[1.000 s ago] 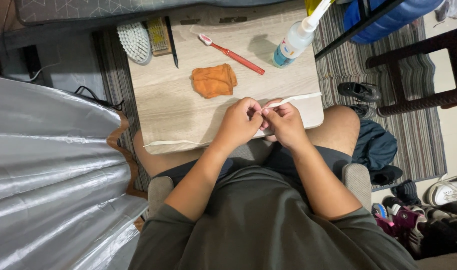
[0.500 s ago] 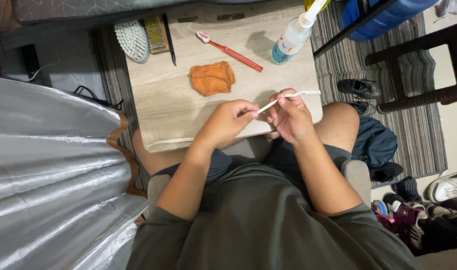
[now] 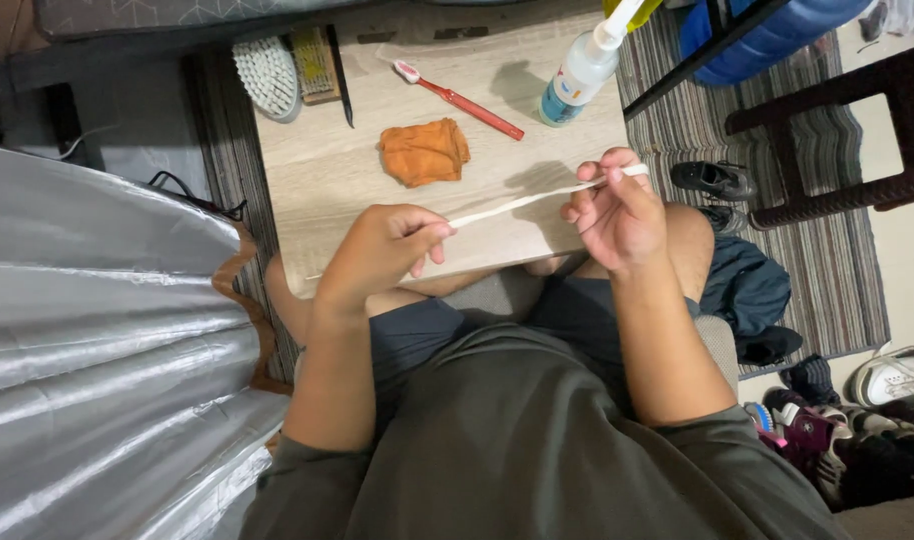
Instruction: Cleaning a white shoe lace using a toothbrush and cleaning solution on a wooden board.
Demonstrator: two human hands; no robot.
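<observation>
Head view: white strip stretched between hands.

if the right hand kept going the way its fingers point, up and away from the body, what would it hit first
Probably the spray bottle. The right hand, pinching one end of the white lace, points up across the wooden table toward it. Depth is unclear, so it might pass above.

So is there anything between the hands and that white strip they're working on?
Nothing visible. The left hand pinches one end of the white strip and the right hand pinches the other, holding it stretched above the wooden board. The orange cloth lies farther up the board, apart from it.
</observation>
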